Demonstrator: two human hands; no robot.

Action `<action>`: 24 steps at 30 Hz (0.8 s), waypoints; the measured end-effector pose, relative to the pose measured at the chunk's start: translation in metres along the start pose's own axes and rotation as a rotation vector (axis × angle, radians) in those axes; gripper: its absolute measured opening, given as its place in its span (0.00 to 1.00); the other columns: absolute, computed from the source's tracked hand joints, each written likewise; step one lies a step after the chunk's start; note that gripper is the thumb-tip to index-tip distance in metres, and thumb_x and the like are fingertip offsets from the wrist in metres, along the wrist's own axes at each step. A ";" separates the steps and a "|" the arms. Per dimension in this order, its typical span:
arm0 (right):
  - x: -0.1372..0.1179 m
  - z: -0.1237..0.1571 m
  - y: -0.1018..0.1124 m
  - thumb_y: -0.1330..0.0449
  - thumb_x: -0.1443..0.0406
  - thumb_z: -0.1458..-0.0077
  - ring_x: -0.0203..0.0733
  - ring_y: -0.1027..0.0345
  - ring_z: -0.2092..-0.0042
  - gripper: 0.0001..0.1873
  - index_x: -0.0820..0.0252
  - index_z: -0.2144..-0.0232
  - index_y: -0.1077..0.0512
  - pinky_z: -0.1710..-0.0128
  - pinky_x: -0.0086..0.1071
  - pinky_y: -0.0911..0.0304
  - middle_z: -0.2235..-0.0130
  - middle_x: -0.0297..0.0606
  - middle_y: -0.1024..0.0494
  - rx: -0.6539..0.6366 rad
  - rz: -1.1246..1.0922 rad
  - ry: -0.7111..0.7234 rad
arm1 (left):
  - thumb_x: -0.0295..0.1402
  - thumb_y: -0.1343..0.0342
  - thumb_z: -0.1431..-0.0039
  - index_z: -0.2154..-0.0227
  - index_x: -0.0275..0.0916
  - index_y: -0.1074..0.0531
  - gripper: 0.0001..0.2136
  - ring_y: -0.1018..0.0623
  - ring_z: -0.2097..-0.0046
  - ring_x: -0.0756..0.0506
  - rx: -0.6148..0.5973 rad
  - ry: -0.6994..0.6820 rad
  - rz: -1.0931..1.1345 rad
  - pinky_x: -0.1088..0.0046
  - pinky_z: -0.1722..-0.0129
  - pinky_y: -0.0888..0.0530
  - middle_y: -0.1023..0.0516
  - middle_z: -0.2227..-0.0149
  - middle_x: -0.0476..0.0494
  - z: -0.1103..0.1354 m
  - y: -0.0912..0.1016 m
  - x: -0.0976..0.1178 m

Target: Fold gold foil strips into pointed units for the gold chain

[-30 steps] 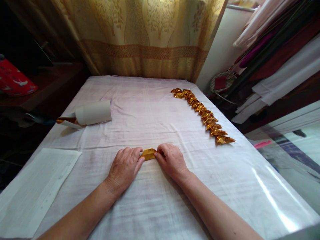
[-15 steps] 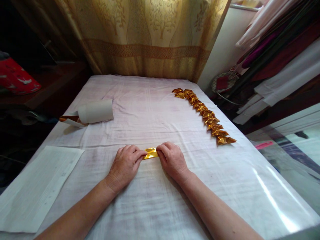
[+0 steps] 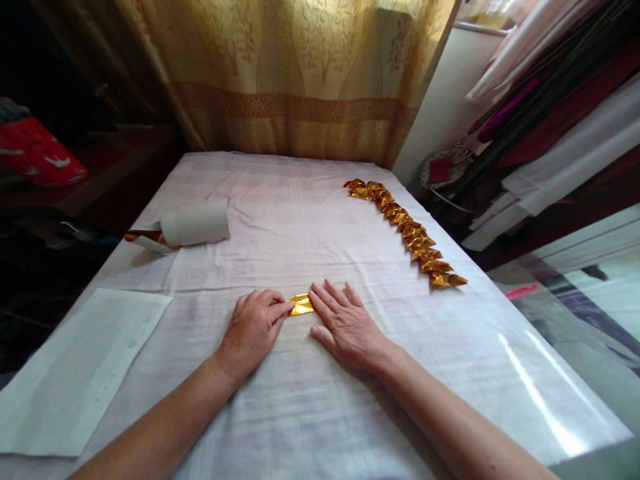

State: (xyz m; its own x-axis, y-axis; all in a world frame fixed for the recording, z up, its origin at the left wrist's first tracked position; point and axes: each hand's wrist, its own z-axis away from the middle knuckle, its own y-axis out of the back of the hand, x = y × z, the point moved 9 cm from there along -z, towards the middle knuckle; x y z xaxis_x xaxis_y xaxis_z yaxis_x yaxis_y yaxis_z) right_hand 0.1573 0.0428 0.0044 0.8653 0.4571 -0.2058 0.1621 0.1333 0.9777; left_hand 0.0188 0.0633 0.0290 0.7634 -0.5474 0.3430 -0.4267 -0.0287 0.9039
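A small folded strip of gold foil paper (image 3: 301, 305) lies flat on the white cloth (image 3: 280, 227), between my two hands. My left hand (image 3: 254, 325) pinches its left end between thumb and fingers. Over the right end, my right hand (image 3: 341, 323) lies flat with fingers spread and thumb out to the side, its fingertips covering that end of the strip. A curving row of folded gold foil pieces (image 3: 413, 233) stands farther off to the right, touching neither hand.
A white paper roll (image 3: 196, 223) with gold showing inside lies at the back left. Nearer on the left is a stack of pale paper sheets (image 3: 85, 363). A patterned curtain (image 3: 290, 73) hangs behind, clothes (image 3: 565, 147) hang at right, and a red container (image 3: 40, 150) stands far left.
My right hand has gone from pinching the strip's right end to lying flat and spread over it. My left hand keeps its pinch. The view has shifted slightly.
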 end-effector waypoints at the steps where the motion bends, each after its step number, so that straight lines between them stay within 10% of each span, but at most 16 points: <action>1: 0.003 0.002 0.000 0.53 0.50 0.32 0.53 0.62 0.28 0.33 0.58 0.31 0.48 0.31 0.58 0.65 0.30 0.38 0.49 -0.002 0.008 -0.012 | 0.29 0.43 0.37 0.56 0.49 0.21 0.11 0.25 0.57 0.44 0.003 -0.007 -0.011 0.64 0.57 0.30 0.21 0.58 0.47 0.000 0.000 0.001; 10: 0.008 0.005 -0.001 0.52 0.48 0.34 0.56 0.63 0.28 0.35 0.56 0.31 0.48 0.32 0.58 0.62 0.29 0.44 0.52 0.010 0.050 -0.035 | 0.35 0.51 0.32 0.47 0.41 0.27 0.15 0.32 0.38 0.38 0.045 -0.201 -0.201 0.52 0.36 0.43 0.25 0.42 0.43 0.008 -0.001 0.028; 24: 0.007 0.005 0.003 0.51 0.48 0.34 0.56 0.61 0.29 0.34 0.54 0.32 0.45 0.33 0.59 0.60 0.29 0.46 0.51 0.027 0.010 -0.077 | 0.43 0.55 0.31 0.34 0.47 0.41 0.24 0.38 0.33 0.39 -0.192 -0.222 -0.347 0.51 0.33 0.54 0.34 0.35 0.45 0.038 -0.006 -0.005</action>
State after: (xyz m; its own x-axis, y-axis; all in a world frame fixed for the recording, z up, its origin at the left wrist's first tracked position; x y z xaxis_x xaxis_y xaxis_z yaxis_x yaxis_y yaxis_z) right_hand 0.1665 0.0423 0.0062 0.9009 0.3888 -0.1929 0.1649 0.1044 0.9808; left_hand -0.0007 0.0347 0.0125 0.7142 -0.6992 -0.0327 -0.0505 -0.0981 0.9939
